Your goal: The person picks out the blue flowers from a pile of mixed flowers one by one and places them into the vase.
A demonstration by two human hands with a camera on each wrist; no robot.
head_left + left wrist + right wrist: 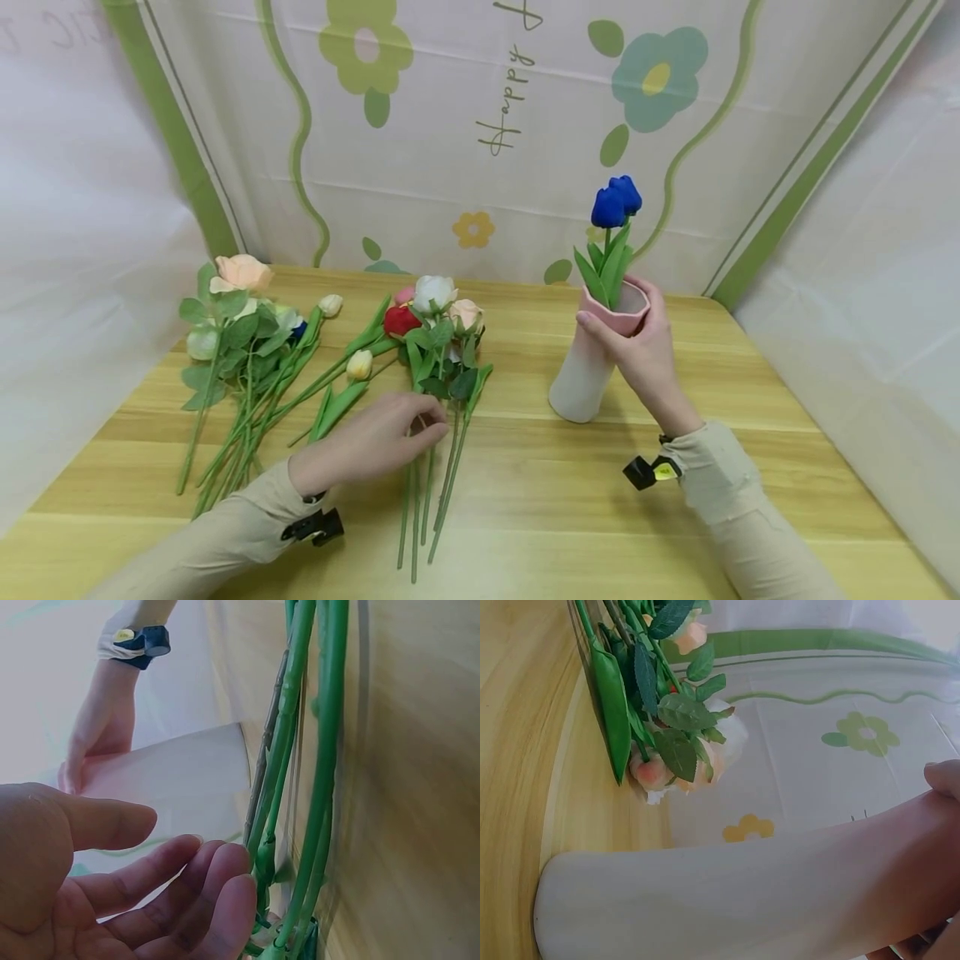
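My right hand (647,354) grips a pink-and-white vase (581,379) just below its wavy rim, thumb on the near side. The vase stands slightly tilted on the table, with blue tulips (609,207) and their green leaves rising from its mouth. Over a bunch of mixed artificial flowers lies my left hand (378,442), its fingers loosely bent above the green stems (442,500). In the left wrist view, a gap separates thumb and fingers (214,889), with nothing between them; the fingertips are beside the stems (326,750). Whether they touch is unclear.
A second pile of flowers, with a peach rose (242,273) and white tulip (330,306), lies on the left of the wooden table (517,533). Between the bunches is a pale yellow tulip (360,365). A flower-printed cloth (420,167) hangs behind the table.
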